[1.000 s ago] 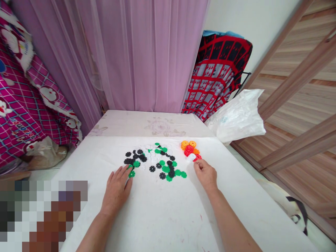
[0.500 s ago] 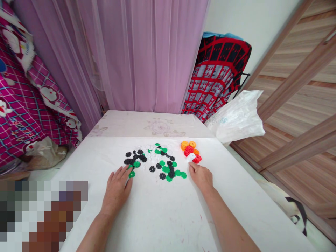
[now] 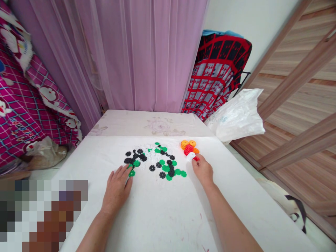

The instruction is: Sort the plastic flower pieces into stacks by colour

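My left hand [image 3: 118, 182] lies palm down with fingers stretched out, its fingertips touching a green notched disc [image 3: 131, 173] beside a pile of black discs [image 3: 128, 161]. My right hand [image 3: 203, 171] is closed, its fingers pinching a red notched disc [image 3: 197, 159] at the near edge of a small cluster. That cluster has orange discs [image 3: 184, 144], red discs [image 3: 188, 150] and a white disc piece [image 3: 190, 156]. The fingers hide part of the pinched piece.
Between my hands lie mixed green and black discs [image 3: 170, 169], with white discs [image 3: 151, 152] behind them. All rest on a white-covered table [image 3: 154, 210]. A white plastic bag [image 3: 240, 115] stands by the table's right edge, and purple curtains [image 3: 147, 56] hang behind.
My right hand has moved slightly right and away from me, from the white piece onto the red disc. My left hand has stayed in place.
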`<state>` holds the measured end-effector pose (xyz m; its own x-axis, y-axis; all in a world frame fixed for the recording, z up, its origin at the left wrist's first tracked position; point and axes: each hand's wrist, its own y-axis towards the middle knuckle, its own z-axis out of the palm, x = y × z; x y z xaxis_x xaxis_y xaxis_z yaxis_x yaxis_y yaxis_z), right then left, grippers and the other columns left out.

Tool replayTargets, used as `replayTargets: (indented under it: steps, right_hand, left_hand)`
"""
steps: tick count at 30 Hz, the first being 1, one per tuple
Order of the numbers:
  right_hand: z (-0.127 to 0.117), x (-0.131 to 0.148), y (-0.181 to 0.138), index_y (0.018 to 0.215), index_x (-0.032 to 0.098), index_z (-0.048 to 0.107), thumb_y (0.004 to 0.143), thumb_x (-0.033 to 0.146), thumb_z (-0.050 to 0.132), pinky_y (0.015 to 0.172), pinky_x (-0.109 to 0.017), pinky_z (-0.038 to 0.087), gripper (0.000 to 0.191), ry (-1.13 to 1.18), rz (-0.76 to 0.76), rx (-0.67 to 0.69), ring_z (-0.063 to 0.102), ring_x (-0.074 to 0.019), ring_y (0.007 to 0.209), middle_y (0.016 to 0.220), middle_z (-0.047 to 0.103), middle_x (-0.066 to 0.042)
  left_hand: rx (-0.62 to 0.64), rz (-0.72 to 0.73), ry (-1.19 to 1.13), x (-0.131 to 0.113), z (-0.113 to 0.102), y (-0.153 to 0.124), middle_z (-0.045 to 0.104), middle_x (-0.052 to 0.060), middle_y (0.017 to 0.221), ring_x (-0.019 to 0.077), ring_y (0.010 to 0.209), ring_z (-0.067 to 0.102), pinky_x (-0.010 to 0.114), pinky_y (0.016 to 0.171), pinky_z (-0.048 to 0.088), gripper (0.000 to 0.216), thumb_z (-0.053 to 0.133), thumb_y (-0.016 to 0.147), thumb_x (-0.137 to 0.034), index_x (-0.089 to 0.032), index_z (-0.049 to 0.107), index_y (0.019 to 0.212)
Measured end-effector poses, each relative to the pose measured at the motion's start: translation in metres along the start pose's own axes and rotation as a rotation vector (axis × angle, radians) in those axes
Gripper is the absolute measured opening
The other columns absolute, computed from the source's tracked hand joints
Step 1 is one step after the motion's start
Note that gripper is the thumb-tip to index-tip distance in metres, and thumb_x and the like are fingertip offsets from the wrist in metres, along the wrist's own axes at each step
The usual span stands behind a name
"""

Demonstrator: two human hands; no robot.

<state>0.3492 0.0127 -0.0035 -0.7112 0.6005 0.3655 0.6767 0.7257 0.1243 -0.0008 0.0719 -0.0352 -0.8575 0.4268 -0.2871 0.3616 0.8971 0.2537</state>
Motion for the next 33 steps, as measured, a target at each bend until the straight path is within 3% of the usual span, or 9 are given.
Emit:
replayTargets:
  steps: [26, 30, 33]
  right_hand:
    - [0.000, 0.002, -0.009, 0.113, 0.022, 0.064, 0.091, 0.027, 0.047, 0.062, -0.025, 0.032, 0.028, -0.085, -0.005, 0.065, 0.062, -0.0174, 0.074, 0.082, 0.071, -0.003]
    - [0.008, 0.000, -0.020, 0.104, 0.023, 0.066, 0.088, 0.025, 0.050, 0.061, -0.025, 0.034, 0.023, -0.062, -0.069, 0.078, 0.062, -0.0177, 0.071, 0.075, 0.070, -0.001]
    - [0.022, 0.003, -0.031, 0.099, 0.023, 0.067, 0.088, 0.025, 0.048, 0.066, -0.027, 0.042, 0.023, 0.039, -0.220, 0.041, 0.064, -0.0182, 0.072, 0.076, 0.070, -0.001]
  left_hand:
    - [0.011, -0.002, 0.006, 0.000, 0.000, 0.001, 0.055, 0.008, 0.142, 0.0296, 0.135, 0.046, 0.056, 0.111, 0.033, 0.045, 0.035, 0.094, -0.031, -0.021, 0.058, 0.132]
    - [0.000, -0.008, -0.002, 0.000, 0.000, 0.000, 0.055, 0.008, 0.142, 0.0292, 0.134, 0.047, 0.055, 0.111, 0.033, 0.044, 0.037, 0.094, -0.030, -0.023, 0.059, 0.131]
    - [0.000, -0.011, -0.005, 0.000, 0.000, 0.000, 0.055, 0.007, 0.142, 0.0287, 0.135, 0.046, 0.055, 0.112, 0.033, 0.044, 0.036, 0.094, -0.030, -0.024, 0.059, 0.131]
